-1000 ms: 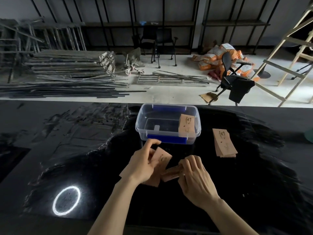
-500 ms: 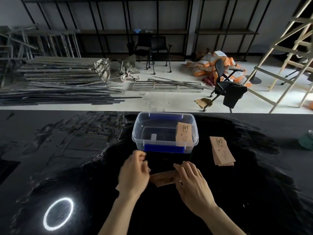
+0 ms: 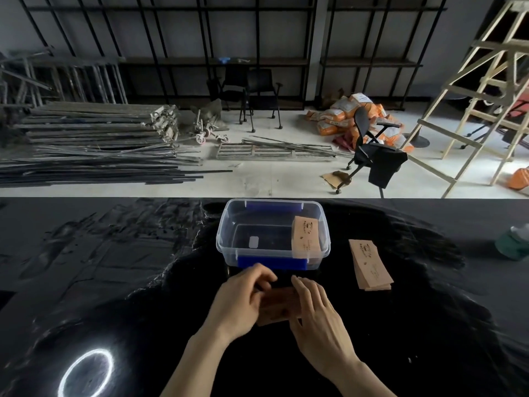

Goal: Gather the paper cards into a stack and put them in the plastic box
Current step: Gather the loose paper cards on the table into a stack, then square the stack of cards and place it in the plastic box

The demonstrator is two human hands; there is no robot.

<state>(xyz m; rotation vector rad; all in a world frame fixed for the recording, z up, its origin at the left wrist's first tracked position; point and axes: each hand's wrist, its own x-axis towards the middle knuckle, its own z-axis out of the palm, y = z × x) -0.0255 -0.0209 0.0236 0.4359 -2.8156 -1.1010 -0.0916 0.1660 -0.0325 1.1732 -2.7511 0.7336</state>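
A clear plastic box (image 3: 226, 239) with blue latches stands on the black table, and a brown paper card stack (image 3: 305, 235) leans inside its right end. Just in front of the box, my left hand (image 3: 239, 302) and my right hand (image 3: 313, 312) press from both sides on a small stack of brown cards (image 3: 279, 306), which is mostly hidden between them. To the right of the box, another fanned stack of brown cards (image 3: 370, 265) lies flat on the table.
The black table (image 3: 114, 267) ends just behind the box. A bright ring of reflected light (image 3: 86, 373) shows at the front left. A green object (image 3: 513, 243) sits at the table's right edge. Chairs, metal bars and a wooden ladder stand on the floor beyond.
My hands have drawn the loose cards together into one stack between them. The left hand's separate card is now merged with the right hand's cards.
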